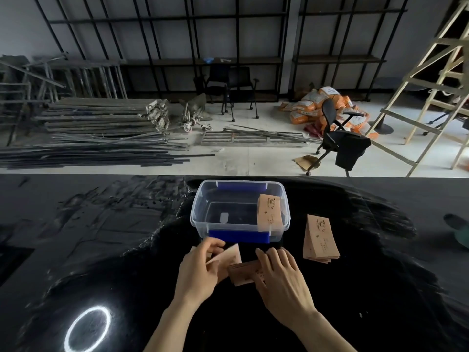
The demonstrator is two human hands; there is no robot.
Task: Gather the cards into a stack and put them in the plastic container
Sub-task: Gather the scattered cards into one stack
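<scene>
1. At the table's (76, 224) near edge, just before the container (239, 212), the left hand (200, 270) pinches a lifted card (228, 254).
2. The right hand (279, 278) presses flat, fingers together, on loose cards (241, 274) lying crosswise between both hands.
3. A finished stack (320, 238) waits rightward, nearer the right hand.
</scene>
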